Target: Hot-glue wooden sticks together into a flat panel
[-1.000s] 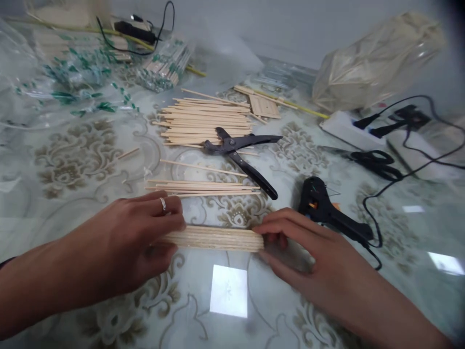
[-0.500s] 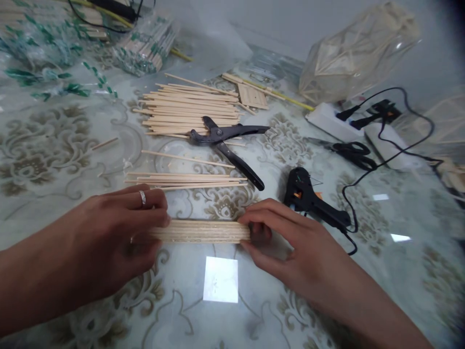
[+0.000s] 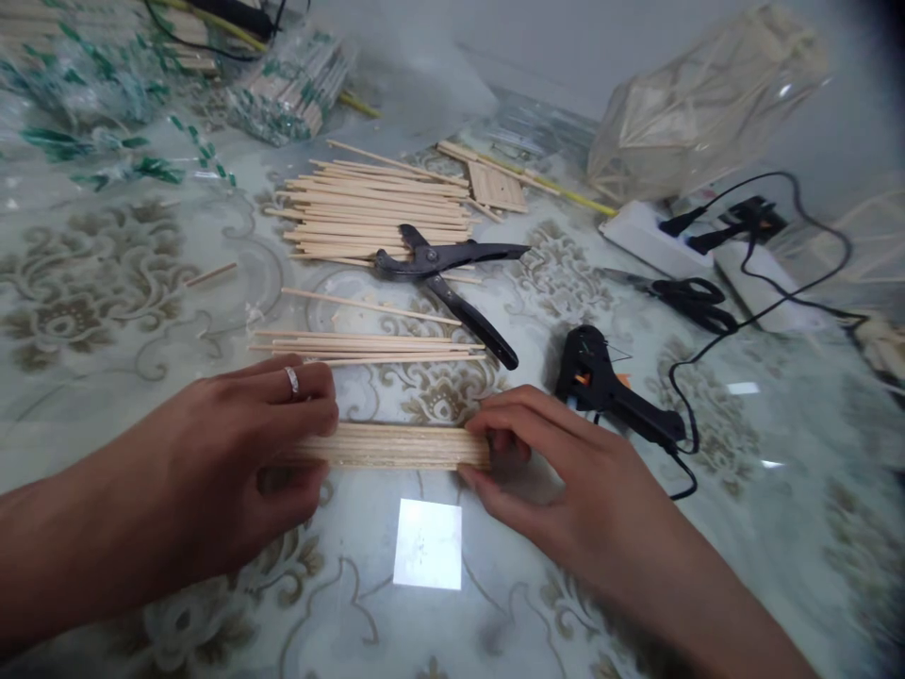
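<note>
Right hand (image 3: 576,481) thumb shifted inward along pale flat wooden-stick slab (image 3: 403,445), lower centre.
Left hand (image 3: 247,453) pinches other end; both grips narrow, likely steadier.

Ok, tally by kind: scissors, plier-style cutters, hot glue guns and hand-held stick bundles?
Scissors: 1
Plier-style cutter: 1
Hot glue gun: 1
Stick bundle between left hand and right hand: 1
Total: 4
Black handle at top left: kind unclear, uncounted.
</note>
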A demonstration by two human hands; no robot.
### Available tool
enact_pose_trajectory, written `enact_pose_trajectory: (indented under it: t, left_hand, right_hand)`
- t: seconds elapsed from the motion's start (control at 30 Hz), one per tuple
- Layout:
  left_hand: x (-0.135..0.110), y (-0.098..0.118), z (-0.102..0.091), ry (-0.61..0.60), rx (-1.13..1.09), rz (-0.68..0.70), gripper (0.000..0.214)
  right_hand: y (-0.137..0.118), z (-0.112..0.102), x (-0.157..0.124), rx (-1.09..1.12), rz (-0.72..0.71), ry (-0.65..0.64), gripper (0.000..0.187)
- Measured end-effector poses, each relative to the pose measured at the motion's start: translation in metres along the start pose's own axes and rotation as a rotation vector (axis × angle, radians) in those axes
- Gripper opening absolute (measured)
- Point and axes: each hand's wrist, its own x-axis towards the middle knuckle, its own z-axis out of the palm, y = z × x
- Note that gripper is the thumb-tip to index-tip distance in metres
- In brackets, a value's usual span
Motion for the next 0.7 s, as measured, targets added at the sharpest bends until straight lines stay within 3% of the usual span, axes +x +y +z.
enact_pose_trajectory:
  t: [0.27, 0.7]
  left_hand:
    - [0.0002, 0.0036, 0.0034, 0.0, 0.006, -0.023, 0.019]
    - [0.003, 0.0026, 0.0065, 0.005, -0.025, -0.024, 0.016]
  right_hand:
    - [-0.0068, 0.0059, -0.0024, -0.089, -0.021, 0.046, 0.014]
    - [-0.0067, 0.0091, 0.0013, -0.058, -0.053, 0.032, 0.015]
